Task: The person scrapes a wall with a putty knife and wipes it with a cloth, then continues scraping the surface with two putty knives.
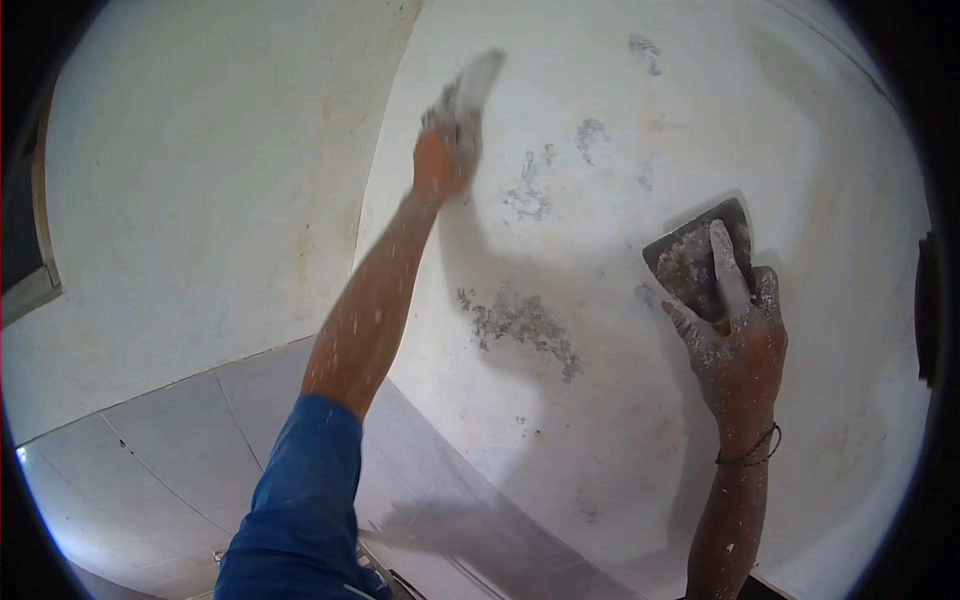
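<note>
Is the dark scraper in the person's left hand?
No, the right hand holds the dark scraper, with one finger laid along it.

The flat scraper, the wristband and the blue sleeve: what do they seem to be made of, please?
Flat scraper: probably metal, dull and worn; it looks thin, straight-edged and dark under whitish smears, though stiff plastic is possible.
Wristband: perhaps braided cord, dark, since its thin loop looks twisted; too small to be sure.
Blue sleeve: cloth, matte, shown by its soft folds.
</note>
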The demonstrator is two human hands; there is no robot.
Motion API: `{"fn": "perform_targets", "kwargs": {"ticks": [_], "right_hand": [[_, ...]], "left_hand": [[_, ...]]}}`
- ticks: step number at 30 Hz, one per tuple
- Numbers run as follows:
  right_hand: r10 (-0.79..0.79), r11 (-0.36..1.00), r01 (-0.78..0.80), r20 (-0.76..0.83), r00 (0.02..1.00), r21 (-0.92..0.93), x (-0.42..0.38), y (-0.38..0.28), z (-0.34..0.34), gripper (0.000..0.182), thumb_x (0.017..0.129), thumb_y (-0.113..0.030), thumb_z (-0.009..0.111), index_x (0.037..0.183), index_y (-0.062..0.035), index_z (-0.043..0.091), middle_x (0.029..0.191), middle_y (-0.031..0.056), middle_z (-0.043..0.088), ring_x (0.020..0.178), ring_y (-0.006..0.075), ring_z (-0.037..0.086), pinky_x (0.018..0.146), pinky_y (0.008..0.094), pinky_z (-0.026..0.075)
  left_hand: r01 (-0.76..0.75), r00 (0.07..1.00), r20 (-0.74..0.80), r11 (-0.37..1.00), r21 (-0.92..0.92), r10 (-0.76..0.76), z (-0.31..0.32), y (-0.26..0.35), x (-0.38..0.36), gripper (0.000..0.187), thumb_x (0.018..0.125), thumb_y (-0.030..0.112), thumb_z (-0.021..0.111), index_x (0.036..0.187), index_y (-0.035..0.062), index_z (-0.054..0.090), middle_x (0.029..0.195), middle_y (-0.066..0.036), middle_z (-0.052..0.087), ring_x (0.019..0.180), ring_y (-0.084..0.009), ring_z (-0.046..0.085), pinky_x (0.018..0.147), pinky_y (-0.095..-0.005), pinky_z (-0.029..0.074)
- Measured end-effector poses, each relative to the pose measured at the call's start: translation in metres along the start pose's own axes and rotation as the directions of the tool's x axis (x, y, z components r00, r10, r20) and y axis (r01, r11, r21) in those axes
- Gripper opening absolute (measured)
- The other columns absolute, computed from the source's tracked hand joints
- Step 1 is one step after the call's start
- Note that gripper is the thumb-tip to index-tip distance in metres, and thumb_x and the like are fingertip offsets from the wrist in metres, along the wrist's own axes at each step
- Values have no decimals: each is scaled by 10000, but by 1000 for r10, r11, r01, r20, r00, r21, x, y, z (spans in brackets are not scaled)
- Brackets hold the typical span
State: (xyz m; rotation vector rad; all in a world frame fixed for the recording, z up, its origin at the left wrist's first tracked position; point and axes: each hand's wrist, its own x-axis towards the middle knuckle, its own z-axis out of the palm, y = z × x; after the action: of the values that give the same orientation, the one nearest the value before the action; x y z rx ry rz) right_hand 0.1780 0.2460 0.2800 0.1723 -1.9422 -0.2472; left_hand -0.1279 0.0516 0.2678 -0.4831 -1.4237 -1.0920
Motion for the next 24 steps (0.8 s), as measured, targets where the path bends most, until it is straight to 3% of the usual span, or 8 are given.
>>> {"fn": "perform_targets", "kwargs": {"ticks": [3, 8, 12, 13, 16, 19, 20, 24], "right_hand": [[-61, 998, 61, 9, 998, 32, 6, 3, -2, 708, 598, -124, 783, 1246, -84, 503, 932, 136, 550, 793, 282, 556, 723, 358, 500], [-122, 990, 122, 1, 992, 73, 5, 9, 0, 693, 608, -231, 776, 1241, -110, 518, 869, 116, 550, 739, 252, 573, 622, 352, 515], [-86, 993, 83, 33, 996, 85, 3, 13, 0, 735, 568, -269, 790, 1228, -78, 527, 858, 111, 544, 750, 234, 562, 627, 341, 511], [-106, 992, 104, 22, 994, 65, 4, 16, 0, 745, 571, -297, 787, 1230, -69, 524, 853, 108, 538, 748, 234, 559, 621, 338, 504], [-50, 999, 49, 130, 990, 8, 4, 14, -5, 775, 600, -388, 759, 1242, -36, 504, 934, 103, 562, 846, 237, 565, 727, 340, 504], [24, 996, -12, 131, 991, -92, -3, 19, -5, 790, 635, -506, 704, 1248, -49, 503, 951, 99, 564, 888, 236, 568, 750, 338, 502], [7, 993, 8, 127, 992, -121, -2, 19, -5, 798, 657, -550, 671, 1256, -53, 495, 968, 102, 567, 912, 248, 568, 769, 344, 498], [53, 979, -33, 93, 994, -202, -22, 5, 15, 745, 705, -532, 656, 1252, -51, 502, 991, 118, 578, 896, 262, 565, 749, 368, 489]], "left_hand": [[345, 912, 257, 936, -62, -319, -6, 14, 35, 477, 909, 327, 427, 1237, -19, 437, 1200, -221, 504, 1058, -386, 499, 856, -428, 431], [-461, 885, 5, 877, 135, 465, 6, 30, -22, 475, 892, 288, 478, 1312, 88, 385, 1282, -156, 459, 1101, -313, 499, 888, -450, 427], [-499, 820, -58, 762, 412, 569, 61, -90, 86, 455, 889, 327, 436, 1257, 59, 439, 1089, -197, 575, 903, -350, 594, 753, -471, 475], [-47, 999, -3, 993, 107, 47, 16, -30, 101, 421, 877, 345, 447, 1126, 17, 534, 879, -208, 623, 768, -370, 606, 681, -461, 486], [-187, 976, -105, 980, 65, 193, 28, -89, 168, 379, 846, 263, 480, 683, -70, 559, 670, -277, 572, 610, -396, 572, 512, -433, 428], [-566, 824, 54, 817, 111, 564, 8, -142, 110, 404, 874, 375, 440, 916, 18, 623, 803, -224, 627, 762, -386, 598, 670, -427, 478], [43, 991, 121, 991, 129, -59, -7, -106, 47, 358, 880, 337, 454, 883, 24, 629, 761, -200, 627, 716, -352, 605, 638, -406, 473], [295, 955, 26, 955, -36, -294, -47, -151, -195, 337, 932, 213, 387, 951, -54, 592, 587, -129, 541, 529, -195, 521, 485, -387, 407]]}}
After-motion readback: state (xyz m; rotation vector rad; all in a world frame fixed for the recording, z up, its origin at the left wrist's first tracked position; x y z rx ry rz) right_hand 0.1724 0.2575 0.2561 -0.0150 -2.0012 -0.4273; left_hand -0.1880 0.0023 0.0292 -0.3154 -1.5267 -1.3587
